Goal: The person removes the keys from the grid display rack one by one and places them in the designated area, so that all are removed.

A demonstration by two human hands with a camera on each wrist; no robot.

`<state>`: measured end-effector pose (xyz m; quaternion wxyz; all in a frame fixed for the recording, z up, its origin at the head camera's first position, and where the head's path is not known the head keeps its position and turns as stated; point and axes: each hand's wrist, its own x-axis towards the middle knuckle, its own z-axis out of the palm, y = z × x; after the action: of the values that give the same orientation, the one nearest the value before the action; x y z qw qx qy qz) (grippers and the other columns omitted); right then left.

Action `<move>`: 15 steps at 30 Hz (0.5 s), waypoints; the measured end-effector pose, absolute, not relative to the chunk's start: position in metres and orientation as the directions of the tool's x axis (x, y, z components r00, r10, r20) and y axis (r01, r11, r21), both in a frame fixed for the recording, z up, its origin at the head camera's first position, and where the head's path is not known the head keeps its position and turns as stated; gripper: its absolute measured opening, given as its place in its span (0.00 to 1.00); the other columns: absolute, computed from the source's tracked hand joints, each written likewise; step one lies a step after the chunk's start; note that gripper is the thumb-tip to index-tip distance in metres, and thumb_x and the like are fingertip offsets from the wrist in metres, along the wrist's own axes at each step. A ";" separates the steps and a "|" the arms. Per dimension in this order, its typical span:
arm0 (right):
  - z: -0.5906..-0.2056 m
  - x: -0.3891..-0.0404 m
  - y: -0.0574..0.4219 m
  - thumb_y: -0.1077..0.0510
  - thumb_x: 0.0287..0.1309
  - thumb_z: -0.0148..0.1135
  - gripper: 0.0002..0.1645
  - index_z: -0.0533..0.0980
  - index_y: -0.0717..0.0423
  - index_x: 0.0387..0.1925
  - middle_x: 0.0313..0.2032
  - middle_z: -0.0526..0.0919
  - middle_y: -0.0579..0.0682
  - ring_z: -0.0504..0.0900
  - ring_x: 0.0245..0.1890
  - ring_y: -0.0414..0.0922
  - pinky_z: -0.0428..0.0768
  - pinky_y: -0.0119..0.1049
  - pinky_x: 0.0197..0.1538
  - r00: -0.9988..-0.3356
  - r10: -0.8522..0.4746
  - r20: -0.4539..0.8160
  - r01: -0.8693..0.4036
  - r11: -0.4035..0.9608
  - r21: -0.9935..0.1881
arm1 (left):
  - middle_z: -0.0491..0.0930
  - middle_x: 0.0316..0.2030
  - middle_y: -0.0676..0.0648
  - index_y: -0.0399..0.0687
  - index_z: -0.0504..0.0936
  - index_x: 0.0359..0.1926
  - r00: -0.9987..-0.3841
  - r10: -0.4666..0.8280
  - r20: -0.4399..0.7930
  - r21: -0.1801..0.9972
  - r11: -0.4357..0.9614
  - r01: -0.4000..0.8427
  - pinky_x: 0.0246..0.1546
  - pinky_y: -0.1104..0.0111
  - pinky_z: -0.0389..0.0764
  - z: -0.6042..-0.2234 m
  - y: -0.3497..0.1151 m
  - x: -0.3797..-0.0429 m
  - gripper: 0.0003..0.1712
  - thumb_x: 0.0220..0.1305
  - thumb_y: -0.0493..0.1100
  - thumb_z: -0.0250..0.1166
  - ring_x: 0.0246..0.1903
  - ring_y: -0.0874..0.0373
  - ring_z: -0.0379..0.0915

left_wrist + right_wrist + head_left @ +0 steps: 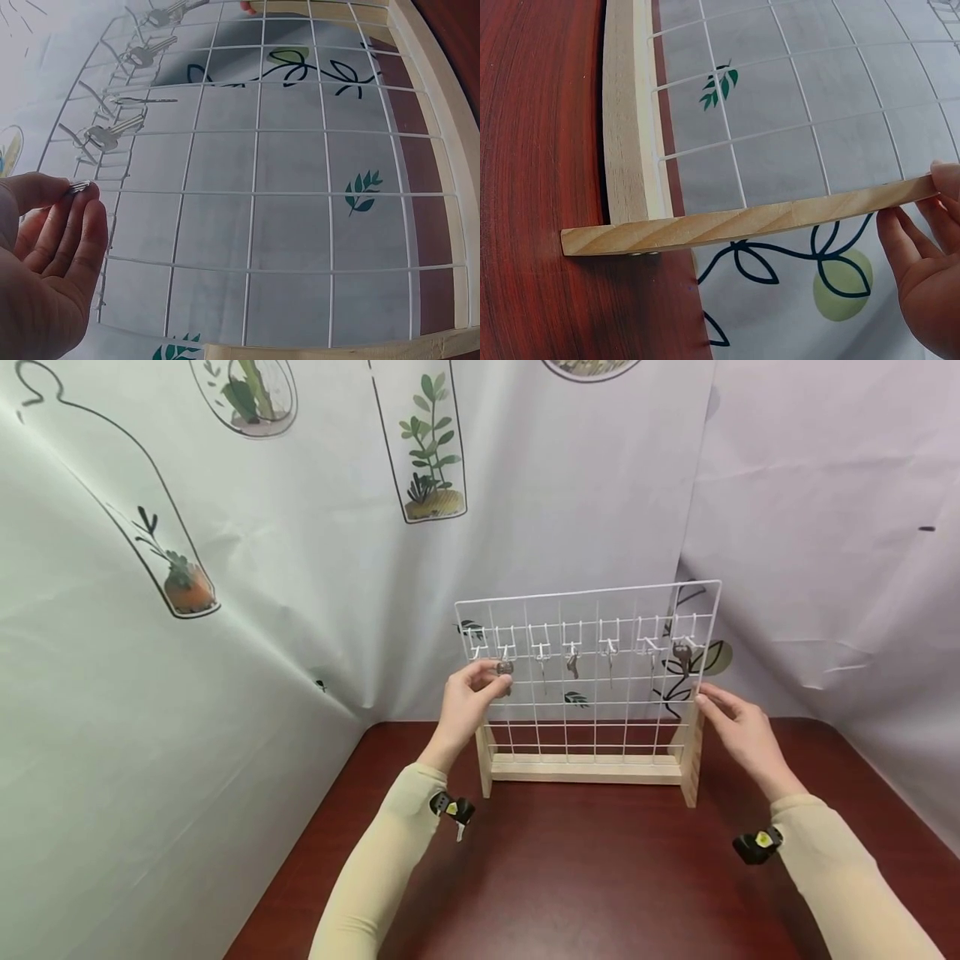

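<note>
My left hand point(467, 702) pinches a key point(505, 667) between thumb and fingers, close to a hook at the left end of the white wire grid point(551, 702). In the left wrist view only a thin metal edge of the key point(80, 187) shows at the fingertips; the rest is hidden. The right hand point(738, 735) grips the right wooden upright point(692, 752) near its top, thumb in front, as the right wrist view also shows. Several keys hang from hooks along the grid, among them a brown key point(682, 657) at the right end and another key point(573, 665) near the middle.
A pale wooden crossbar point(585, 769) joins the rack's feet on the dark red table point(600, 868). Close behind hangs a white sheet point(585, 510) printed with plants. At the far left of the grid is a hook point(476, 652).
</note>
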<state>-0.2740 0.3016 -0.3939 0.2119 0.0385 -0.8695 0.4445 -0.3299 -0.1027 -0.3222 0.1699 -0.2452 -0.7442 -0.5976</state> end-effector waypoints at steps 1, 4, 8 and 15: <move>-0.393 -0.274 0.302 0.42 0.76 0.51 0.33 0.69 0.59 0.70 0.63 0.74 0.68 0.70 0.64 0.68 0.68 0.66 0.60 -0.906 0.122 0.405 -0.255 0.605 -0.754 | 0.86 0.30 0.46 0.40 0.85 0.47 -0.820 0.163 0.549 0.804 0.164 0.571 0.40 0.67 0.83 -0.322 -0.103 -0.330 0.12 0.64 0.40 0.71 0.31 0.57 0.83; -0.393 -0.275 0.302 0.43 0.76 0.51 0.32 0.69 0.59 0.70 0.62 0.75 0.68 0.70 0.63 0.68 0.68 0.65 0.60 -0.901 0.120 0.418 -0.265 0.611 -0.746 | 0.86 0.29 0.45 0.39 0.85 0.46 -0.817 0.163 0.554 0.802 0.160 0.576 0.40 0.67 0.83 -0.321 -0.103 -0.329 0.12 0.63 0.39 0.71 0.30 0.58 0.83; -0.393 -0.275 0.302 0.43 0.75 0.51 0.32 0.70 0.58 0.70 0.62 0.75 0.67 0.71 0.62 0.67 0.69 0.64 0.60 -0.898 0.124 0.423 -0.264 0.618 -0.740 | 0.86 0.29 0.46 0.38 0.85 0.46 -0.818 0.161 0.552 0.805 0.152 0.573 0.41 0.67 0.83 -0.320 -0.104 -0.328 0.12 0.63 0.38 0.71 0.30 0.60 0.83; -0.393 -0.274 0.301 0.43 0.76 0.51 0.32 0.69 0.59 0.70 0.62 0.75 0.68 0.71 0.62 0.68 0.69 0.65 0.60 -0.899 0.119 0.421 -0.267 0.612 -0.744 | 0.86 0.29 0.47 0.37 0.85 0.46 -0.819 0.163 0.551 0.807 0.149 0.572 0.40 0.69 0.82 -0.319 -0.105 -0.321 0.12 0.63 0.38 0.71 0.30 0.61 0.83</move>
<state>-0.2742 0.3008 -0.3934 0.2202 0.0424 -0.8704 0.4383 -0.3215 -0.1048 -0.3194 0.1697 -0.2486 -0.7386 -0.6032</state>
